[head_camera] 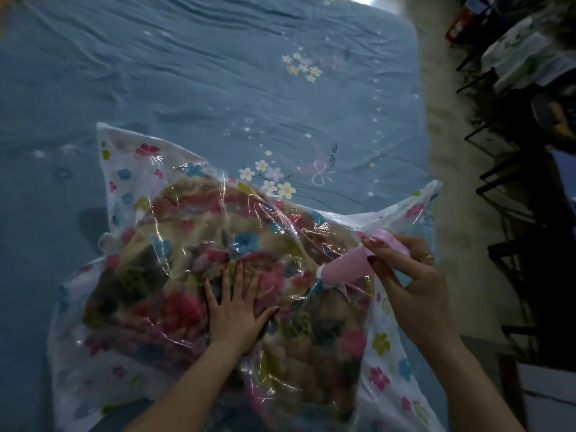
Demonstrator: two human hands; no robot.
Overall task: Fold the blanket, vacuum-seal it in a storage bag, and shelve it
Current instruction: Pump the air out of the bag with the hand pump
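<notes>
My left hand (233,310) lies flat, fingers spread, pressing on the clear plastic storage bag printed with small flowers (124,188), which rests on the blue bedsheet (187,73). The folded floral fleece blanket (174,307) sits inside the bag. My right hand (411,275) curls round a pink plastic pump (346,268) whose end meets the bag's top.

Head-worn view, steeply down and forward, close over the bed (218,73).

Bare bed sheet (187,73) lies open beyond the bulging storage bag (131,188); chairs (514,169) crowd the right.
</notes>
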